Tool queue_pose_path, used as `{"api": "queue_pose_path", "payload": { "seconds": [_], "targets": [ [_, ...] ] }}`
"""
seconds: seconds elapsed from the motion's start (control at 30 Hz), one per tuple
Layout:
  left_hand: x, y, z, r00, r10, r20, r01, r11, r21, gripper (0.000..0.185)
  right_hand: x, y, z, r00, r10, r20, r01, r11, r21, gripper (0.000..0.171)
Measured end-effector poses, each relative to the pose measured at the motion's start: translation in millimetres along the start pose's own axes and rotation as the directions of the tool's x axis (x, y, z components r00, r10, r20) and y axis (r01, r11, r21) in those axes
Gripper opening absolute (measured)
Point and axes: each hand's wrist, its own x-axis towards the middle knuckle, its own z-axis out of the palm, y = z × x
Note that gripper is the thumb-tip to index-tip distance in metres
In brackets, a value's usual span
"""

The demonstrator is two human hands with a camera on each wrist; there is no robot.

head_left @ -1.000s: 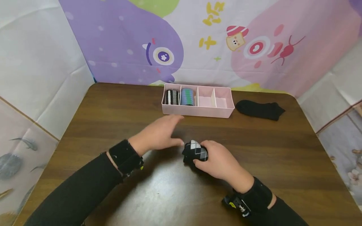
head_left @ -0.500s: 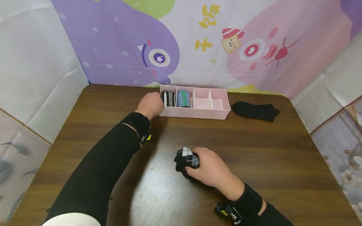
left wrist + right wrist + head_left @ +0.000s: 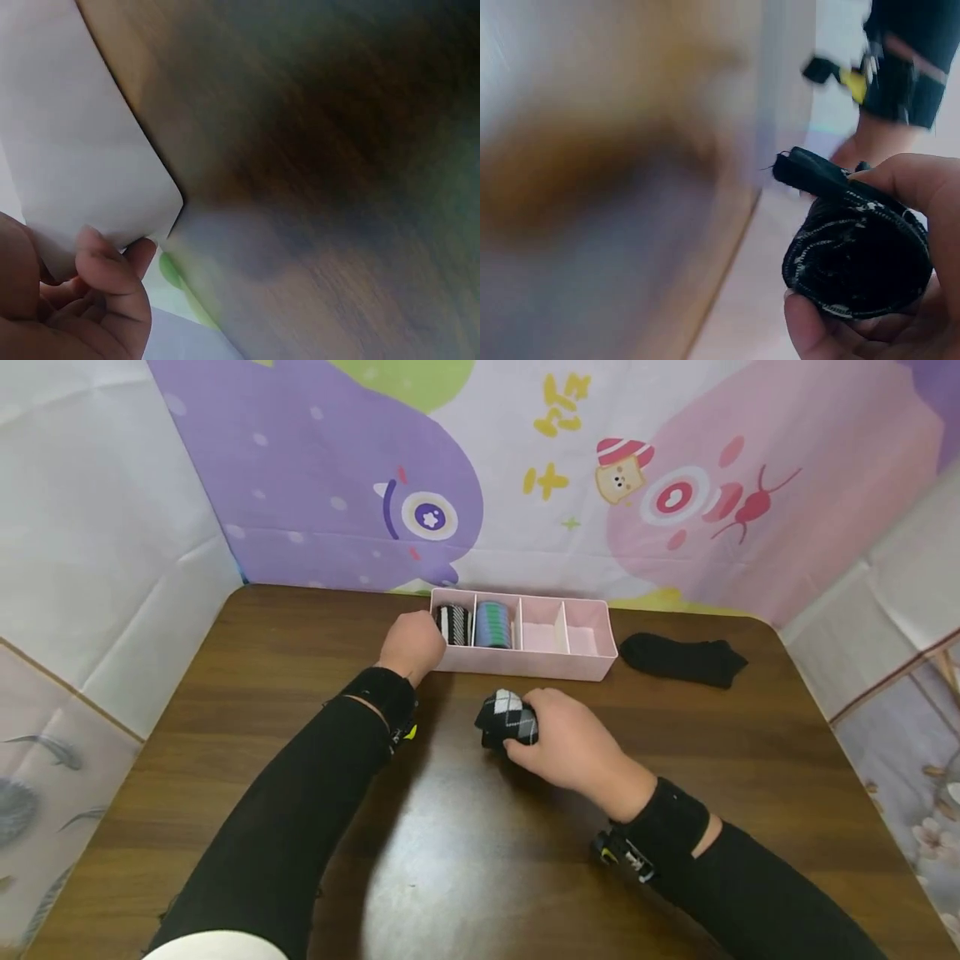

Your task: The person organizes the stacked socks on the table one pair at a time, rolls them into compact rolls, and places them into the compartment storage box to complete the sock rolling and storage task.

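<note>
A: Room btwn right hand (image 3: pixel 570 747) w/ rolled sock (image 3: pixel 510 720) and pink box (image 3: pixel 525 664)?
B: Bare table (image 3: pixel 675 760) at 12. Left hand (image 3: pixel 411 645) grips box's left end, 10 o'clock. Black sock (image 3: pixel 682 658) at 2, well apart. Two right compartments free.

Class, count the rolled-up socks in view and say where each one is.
3: striped roll in the organizer's leftmost compartment, blue-green roll in the second, argyle roll in the right hand.

My left hand (image 3: pixel 411 643) is stretched to 12 o'clock, fingers curled. My right hand (image 3: pixel 566 742) sits nearer at 1 o'clock, fingers clenched.
</note>
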Motion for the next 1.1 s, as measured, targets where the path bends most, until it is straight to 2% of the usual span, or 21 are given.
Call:
{"api": "queue_pose_path", "payload": {
  "seconds": [0.1,0.23,0.3,0.5,0.67,0.8,0.93,1.1],
  "targets": [
    [-2.1,6.1,4.0,1.000,-0.017,0.000,0.017,1.000,-0.011,0.032,19.4,9.9,-17.2,0.999,0.013,-0.033,-0.013,1.000,-0.017,0.040],
    [-0.4,17.8,12.3,1.000,-0.025,0.001,0.025,1.000,-0.019,0.031,41.9,28.4,-37.2,0.992,0.097,-0.078,-0.102,0.993,-0.057,0.041],
    [2.3,22.4,15.4,1.000,-0.025,0.004,0.025,1.000,-0.016,0.031,52.8,38.7,-45.3,0.983,0.148,-0.114,-0.156,0.986,-0.066,0.040],
    [5.2,24.4,16.8,1.000,-0.027,0.014,0.027,1.000,-0.016,0.032,83.7,55.6,-58.7,0.941,0.287,-0.179,-0.298,0.954,-0.037,0.056],
    [2.9,23.5,15.2,1.000,-0.013,0.024,0.013,1.000,-0.016,0.033,103.1,59.4,-59.6,0.913,0.366,-0.181,-0.375,0.927,-0.022,0.070],
    [0.3,24.2,13.9,1.000,0.003,0.023,-0.003,1.000,0.002,0.032,113.9,61.2,-53.9,0.895,0.394,-0.210,-0.414,0.908,-0.058,0.069],
    [-1.9,25.0,13.5,0.999,0.002,0.032,-0.002,1.000,0.005,0.033,120.5,59.5,-43.7,0.892,0.388,-0.230,-0.419,0.902,-0.104,0.070],
    [-3.1,26.6,13.0,0.999,0.001,0.035,-0.001,1.000,-0.008,0.033,124.9,53.1,-34.7,0.889,0.417,-0.188,-0.446,0.882,-0.153,0.074]
  ]
}}
